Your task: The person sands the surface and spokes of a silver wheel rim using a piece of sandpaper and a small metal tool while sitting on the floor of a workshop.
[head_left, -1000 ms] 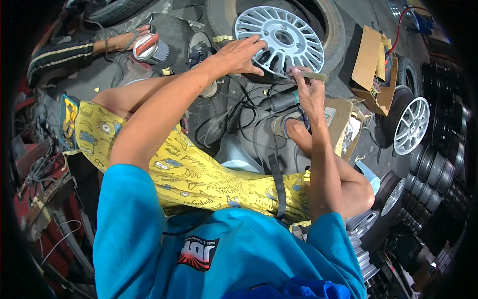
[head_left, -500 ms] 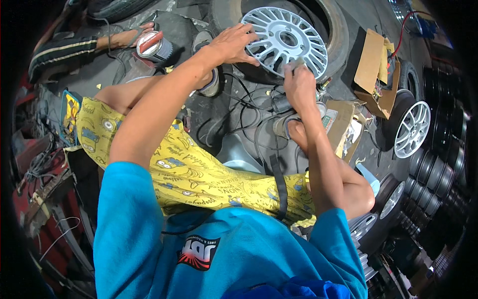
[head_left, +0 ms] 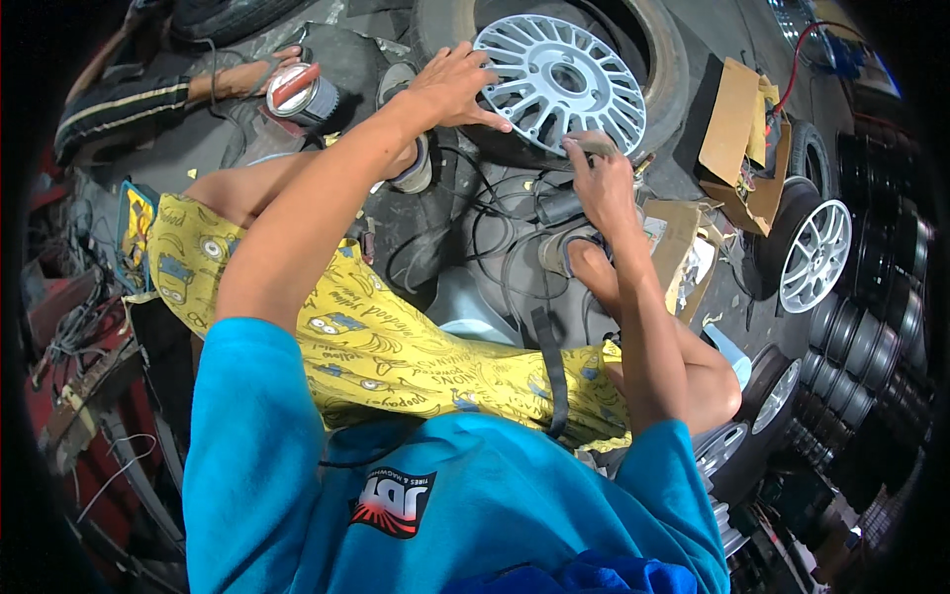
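Observation:
A pale silver multi-spoke wheel rests in the opening of a large tyre on the floor ahead. My left hand grips the wheel's left edge, fingers spread over the rim and thumb lower down. Pinched in my right hand is a small greyish flat piece, at the wheel's lower edge; exactly what it is I cannot tell. Just below that hand a cylindrical power tool lies among loose black cables.
Another person's limb in striped dark fabric is at upper left, beside a paint can topped by a red item. Cardboard boxes, a white wheel and stacked rims stand right. My crossed legs frame the cables.
My left hand has shifted slightly up and left along the rim. My right hand has moved leftward from a second ago, and the flat piece in it is angled differently.

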The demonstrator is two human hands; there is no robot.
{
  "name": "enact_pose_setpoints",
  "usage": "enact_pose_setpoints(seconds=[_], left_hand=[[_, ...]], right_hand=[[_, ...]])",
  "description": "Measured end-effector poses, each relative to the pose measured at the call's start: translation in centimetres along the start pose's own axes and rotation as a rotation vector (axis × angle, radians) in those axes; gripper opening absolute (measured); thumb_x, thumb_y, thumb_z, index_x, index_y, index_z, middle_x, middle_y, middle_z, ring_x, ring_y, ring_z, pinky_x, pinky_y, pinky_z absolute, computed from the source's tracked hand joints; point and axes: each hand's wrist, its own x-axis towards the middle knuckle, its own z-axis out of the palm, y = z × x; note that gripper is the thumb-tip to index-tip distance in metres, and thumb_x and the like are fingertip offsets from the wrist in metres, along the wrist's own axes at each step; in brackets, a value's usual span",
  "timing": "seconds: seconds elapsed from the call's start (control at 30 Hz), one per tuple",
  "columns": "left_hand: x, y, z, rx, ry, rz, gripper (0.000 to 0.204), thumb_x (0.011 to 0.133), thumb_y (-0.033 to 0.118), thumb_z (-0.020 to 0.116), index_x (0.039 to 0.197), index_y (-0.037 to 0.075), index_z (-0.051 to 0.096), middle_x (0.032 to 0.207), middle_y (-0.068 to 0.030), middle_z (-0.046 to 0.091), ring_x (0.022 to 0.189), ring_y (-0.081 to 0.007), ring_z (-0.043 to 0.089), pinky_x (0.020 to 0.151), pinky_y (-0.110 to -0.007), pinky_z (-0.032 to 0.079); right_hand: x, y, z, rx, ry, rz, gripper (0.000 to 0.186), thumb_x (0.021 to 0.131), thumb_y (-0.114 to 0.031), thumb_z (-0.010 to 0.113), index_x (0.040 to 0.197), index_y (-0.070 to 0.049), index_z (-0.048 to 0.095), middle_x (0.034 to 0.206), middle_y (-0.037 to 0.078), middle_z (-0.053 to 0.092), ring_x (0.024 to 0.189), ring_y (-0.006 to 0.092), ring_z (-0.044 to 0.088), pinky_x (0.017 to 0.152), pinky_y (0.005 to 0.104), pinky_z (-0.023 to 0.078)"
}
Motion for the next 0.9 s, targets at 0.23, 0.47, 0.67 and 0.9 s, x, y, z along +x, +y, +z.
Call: enact_pose_setpoints(seconds=[0.23, 0.47, 0.67, 0.9], left_hand=[[-0.2, -0.3, 1.0, -0.008, 0.033, -0.021, 0.093, 0.074, 0.080, 0.075, 0.133, 0.009, 0.072, 0.150, -0.0138, 0.056, 0.140, -0.0344, 0.047, 0.117, -0.050, 0.039], [0.0, 0.0, 1.0, -0.029, 0.079, -0.003, 0.090, 0.074, 0.078, 0.077, 0.131, 0.009, 0.073, 0.145, -0.0135, 0.057, 0.138, -0.0343, 0.048, 0.116, -0.049, 0.039], [-0.2, -0.3, 1.1, -0.037, 0.075, -0.006, 0.088, 0.073, 0.076, 0.079, 0.131, 0.010, 0.074, 0.144, -0.0131, 0.058, 0.137, -0.0332, 0.050, 0.114, -0.049, 0.041], [0.1, -0.5, 0.8, -0.016, 0.065, -0.018, 0.093, 0.069, 0.077, 0.081, 0.132, 0.010, 0.074, 0.144, -0.0147, 0.058, 0.137, -0.0339, 0.050, 0.115, -0.050, 0.041]], right_hand=[[1.0, -0.6, 1.8, 0.545, 0.127, 0.637, 0.030, 0.107, -0.026, 0.067, 0.112, 0.002, 0.077, 0.090, 0.012, 0.078, 0.082, 0.0178, 0.076, 0.072, 0.0298, 0.060], [0.9, -3.2, 4.0, 0.089, 0.215, 0.442, 0.026, 0.099, -0.024, 0.071, 0.102, 0.000, 0.079, 0.082, 0.025, 0.073, 0.073, 0.0418, 0.073, 0.070, 0.0459, 0.056], [1.7, -4.8, 4.5, -0.062, 0.227, 0.362, 0.019, 0.098, -0.018, 0.070, 0.099, -0.001, 0.078, 0.086, 0.026, 0.073, 0.077, 0.0444, 0.072, 0.071, 0.0477, 0.056], [2.3, -2.0, 1.9, 0.490, -0.071, 0.458, 0.025, 0.104, -0.019, 0.067, 0.107, 0.003, 0.078, 0.090, 0.008, 0.078, 0.082, 0.0139, 0.074, 0.074, 0.0298, 0.057]])
